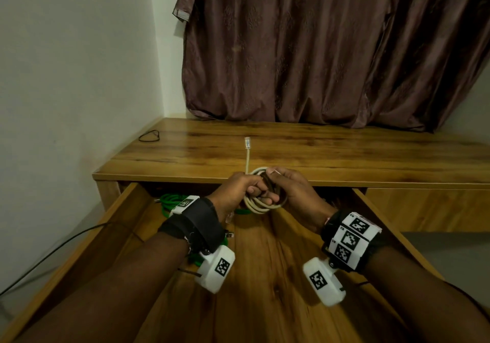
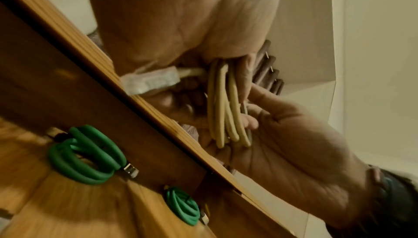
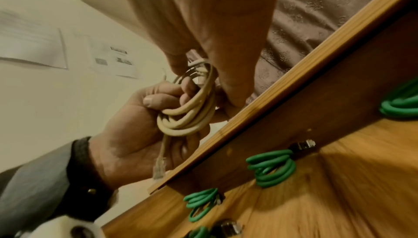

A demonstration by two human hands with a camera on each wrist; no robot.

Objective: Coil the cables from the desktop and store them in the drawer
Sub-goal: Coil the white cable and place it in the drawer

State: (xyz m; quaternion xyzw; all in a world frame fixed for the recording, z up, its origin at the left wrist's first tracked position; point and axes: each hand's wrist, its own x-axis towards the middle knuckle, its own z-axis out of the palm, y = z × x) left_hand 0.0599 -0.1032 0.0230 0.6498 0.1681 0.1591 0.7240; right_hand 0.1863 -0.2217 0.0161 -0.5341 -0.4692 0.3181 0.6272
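Observation:
A beige network cable point(image 1: 261, 204) is wound into a small coil above the open drawer point(image 1: 265, 263), at the desk's front edge. My left hand point(image 1: 246, 187) grips the coil's left side, fingers curled through the loops point(image 3: 192, 113). My right hand point(image 1: 286, 186) holds the right side, thumb on top and fingers under the strands point(image 2: 224, 107). One free end stands up over the desktop point(image 1: 344, 154) with its clear plug point(image 1: 247, 142). The other plug point(image 3: 159, 166) hangs below my left palm. Dark brown strands point(image 2: 269, 70) lie against the coil.
Several green cable coils point(image 1: 172, 202) lie at the back left of the drawer, with their metal plugs. A thin black loop of cable point(image 1: 149, 135) rests at the desktop's far left. A brown curtain point(image 1: 318, 51) hangs behind the desk. A black cord point(image 1: 53, 252) runs along the floor at left.

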